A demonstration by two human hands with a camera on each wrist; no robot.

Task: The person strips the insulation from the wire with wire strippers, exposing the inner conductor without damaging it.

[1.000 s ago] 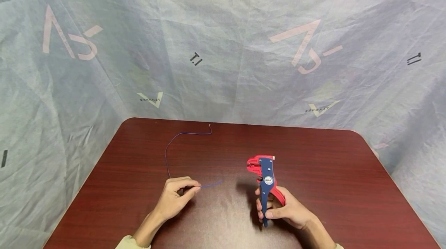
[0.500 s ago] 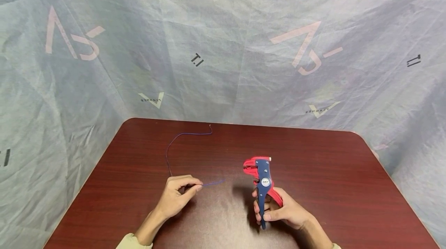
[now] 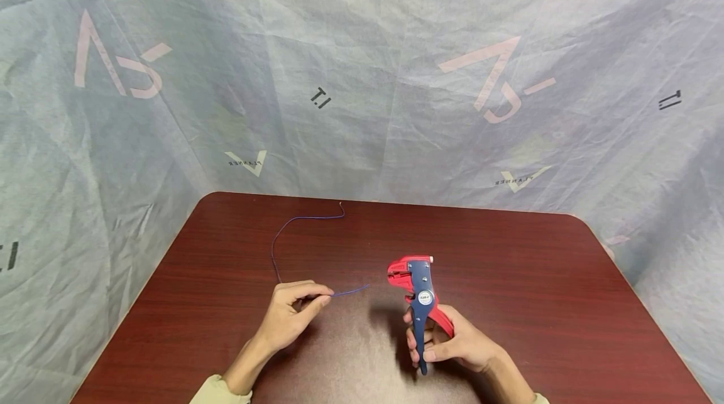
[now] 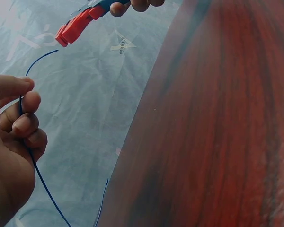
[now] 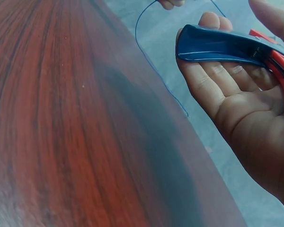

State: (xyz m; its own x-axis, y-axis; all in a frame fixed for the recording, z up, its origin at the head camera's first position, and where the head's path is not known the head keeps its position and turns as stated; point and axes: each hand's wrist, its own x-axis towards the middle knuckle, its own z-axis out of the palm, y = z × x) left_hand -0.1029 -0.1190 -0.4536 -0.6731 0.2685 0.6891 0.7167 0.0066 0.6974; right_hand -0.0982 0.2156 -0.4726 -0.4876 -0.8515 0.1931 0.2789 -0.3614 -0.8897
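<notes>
Two things are occupying your hands: your left hand (image 3: 288, 317), at seven o'clock in the head view, is pinching the blue wire (image 3: 351, 291) with thumb and fingertips, and your right hand (image 3: 468, 344), at five o'clock, is loosely gripping the wire stripper (image 3: 420, 273), its fingers curling round the blue handle (image 5: 222, 46). Taking hold is looking finished; bringing the wire's near end into the red mouth (image 3: 403, 281), lying toward two o'clock from it, is seemingly remaining, as they are standing near but apart. Your left wrist view is showing the wire running along your curled fingers, which the head view is hiding; only the head view is showing clearly the round label (image 3: 425, 298).
</notes>
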